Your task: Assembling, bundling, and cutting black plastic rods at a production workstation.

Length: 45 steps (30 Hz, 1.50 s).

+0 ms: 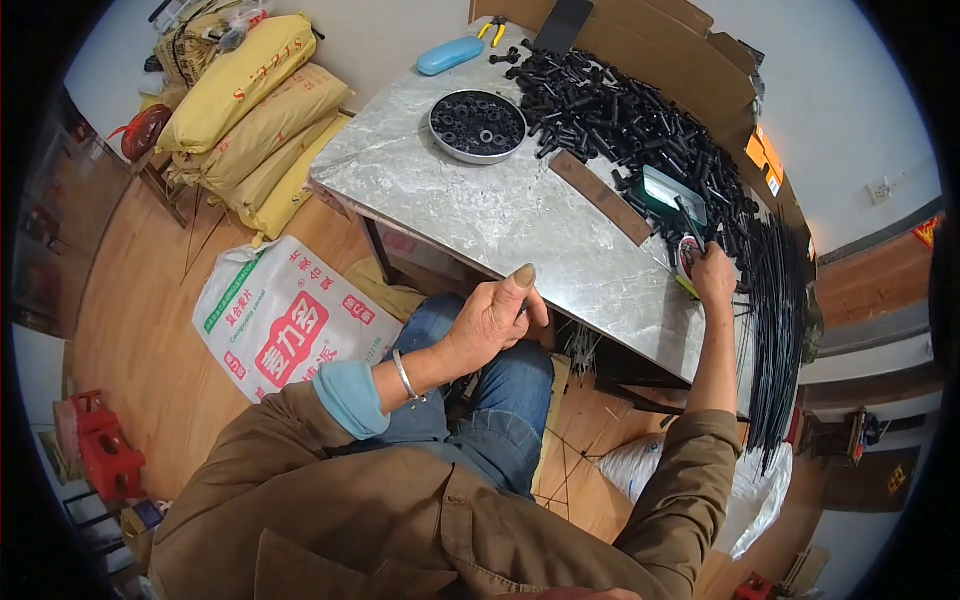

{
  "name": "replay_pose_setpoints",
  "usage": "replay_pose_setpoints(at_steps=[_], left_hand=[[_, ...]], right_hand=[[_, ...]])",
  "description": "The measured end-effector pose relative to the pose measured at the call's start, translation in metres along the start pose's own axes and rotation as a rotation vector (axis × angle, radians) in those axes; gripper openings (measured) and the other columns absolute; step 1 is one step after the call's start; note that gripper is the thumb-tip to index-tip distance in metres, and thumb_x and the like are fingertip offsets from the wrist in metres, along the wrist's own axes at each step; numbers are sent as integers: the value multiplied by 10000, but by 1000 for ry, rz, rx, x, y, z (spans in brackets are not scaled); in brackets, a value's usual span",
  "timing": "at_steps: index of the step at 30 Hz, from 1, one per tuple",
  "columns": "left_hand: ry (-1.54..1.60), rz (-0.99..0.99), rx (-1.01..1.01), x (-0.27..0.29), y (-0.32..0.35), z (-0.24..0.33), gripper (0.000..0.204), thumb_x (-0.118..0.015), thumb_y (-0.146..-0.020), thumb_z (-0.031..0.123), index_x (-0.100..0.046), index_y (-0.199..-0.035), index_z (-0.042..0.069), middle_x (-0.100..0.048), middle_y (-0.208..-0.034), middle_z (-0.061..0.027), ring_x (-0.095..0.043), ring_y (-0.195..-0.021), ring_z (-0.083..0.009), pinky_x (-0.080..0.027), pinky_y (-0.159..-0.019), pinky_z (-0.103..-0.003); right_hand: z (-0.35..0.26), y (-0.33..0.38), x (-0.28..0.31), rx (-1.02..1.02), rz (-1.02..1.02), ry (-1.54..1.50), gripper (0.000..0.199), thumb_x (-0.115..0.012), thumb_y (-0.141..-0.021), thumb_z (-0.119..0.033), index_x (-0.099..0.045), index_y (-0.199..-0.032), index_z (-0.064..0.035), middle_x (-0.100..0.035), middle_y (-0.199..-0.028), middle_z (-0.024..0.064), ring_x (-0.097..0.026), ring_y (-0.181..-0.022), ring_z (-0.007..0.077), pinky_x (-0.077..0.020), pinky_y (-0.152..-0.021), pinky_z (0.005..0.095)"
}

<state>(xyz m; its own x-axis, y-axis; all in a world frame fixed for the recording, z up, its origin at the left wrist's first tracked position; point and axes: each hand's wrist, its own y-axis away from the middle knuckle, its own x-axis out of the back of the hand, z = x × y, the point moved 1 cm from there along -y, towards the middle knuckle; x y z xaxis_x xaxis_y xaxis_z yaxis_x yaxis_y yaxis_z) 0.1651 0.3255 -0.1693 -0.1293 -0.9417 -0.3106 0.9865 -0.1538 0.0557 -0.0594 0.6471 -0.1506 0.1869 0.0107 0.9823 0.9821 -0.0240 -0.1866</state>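
Observation:
My left hand [495, 318] is held above my lap by the table's front edge, thumb up and fingers curled. A bit of something dark shows between its fingers, too small to name. At the right of the table my right hand [714, 275] is closed on a black rod-shaped part [687, 215]. Just beside that hand stands a small round container [687, 256] with a coloured rim, partly covered by the fingers. A green open box [672, 196] with a pale shiny inside lies just beyond, against a large heap of black bolt-like parts [610, 115].
A round metal bowl [478, 158] of black rings sits on the marbled table [420, 185]. Near it lie a blue case [450, 56], yellow-handled pliers [492, 31] and a brown strip [600, 197]. Long black rods [775, 330] overhang the right edge. Yellow sacks [250, 120] are stacked left.

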Motion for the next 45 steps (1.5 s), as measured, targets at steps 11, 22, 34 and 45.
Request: replay_pose_setpoints(at_steps=[11,22,34,45], left_hand=[[131,-166,-41,-10,6,6,696,-273,-962,612,-564,-1048,-14,-395,-660,22,-343,-579,-63,-327,-529,-218],[-56,-13,-247,-26,22,4,511,-419,-993,442,-524,-1235,5,-456,-896,9,-431,-790,-63,-398,-704,-211],[-132,122,-417,-29,54,-1,429,-450,-998,341,-539,-1226,-12,-487,-956,-52,-537,-868,-124,-451,-746,-250],[-183,193,-418,-18,64,-5,442,-439,-1008,325,-525,-1276,-16,-481,-895,-56,-467,-815,-153,-415,-756,-268]], right_hand=[[9,-1,14,-125,120,-500,377,-574,-873,-351,-617,-836,21,-649,-771,175,-634,-758,323,-480,-684,410],[-140,193,31,-232,-605,-2287,277,-563,-947,-313,-480,-805,-91,-421,-688,-7,-402,-585,111,-381,-571,295],[-196,245,41,-199,-148,-1940,259,-632,-918,-265,-537,-771,-75,-470,-673,-44,-403,-578,50,-322,-498,211],[-211,244,37,197,342,-1155,141,-611,-925,-117,-583,-855,2,-556,-724,8,-488,-639,75,-418,-572,234]])
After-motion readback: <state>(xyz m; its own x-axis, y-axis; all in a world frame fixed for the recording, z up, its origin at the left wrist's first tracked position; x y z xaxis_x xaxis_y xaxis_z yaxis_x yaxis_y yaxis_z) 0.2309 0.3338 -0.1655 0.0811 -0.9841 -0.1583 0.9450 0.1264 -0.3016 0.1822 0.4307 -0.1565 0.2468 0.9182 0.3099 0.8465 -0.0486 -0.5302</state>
